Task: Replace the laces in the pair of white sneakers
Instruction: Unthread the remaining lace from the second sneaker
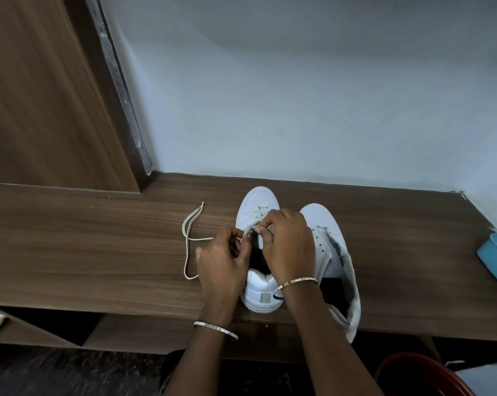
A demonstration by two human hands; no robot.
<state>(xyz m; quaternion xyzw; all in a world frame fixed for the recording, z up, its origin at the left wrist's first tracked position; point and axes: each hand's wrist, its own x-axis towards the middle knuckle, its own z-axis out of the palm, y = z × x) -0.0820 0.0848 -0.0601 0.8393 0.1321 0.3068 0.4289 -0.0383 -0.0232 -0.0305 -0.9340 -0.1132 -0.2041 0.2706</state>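
Two white sneakers stand side by side on a brown wooden shelf (98,252), toes toward the wall. The left sneaker (257,207) has a lace through its front eyelets. My left hand (223,261) pinches the white lace (188,241) at the shoe's left eyelet row; the loose end trails in a loop across the wood to the left. My right hand (287,241) pinches the lace over the tongue. The right sneaker (323,227) shows bare eyelets and no lace that I can see.
A pale cloth (351,295) hangs from the right sneaker over the shelf's front edge. A blue container (495,258) sits at the far right. A red tub (421,375) is on the floor below. A wooden panel (41,95) rises at the left, a grey wall behind.
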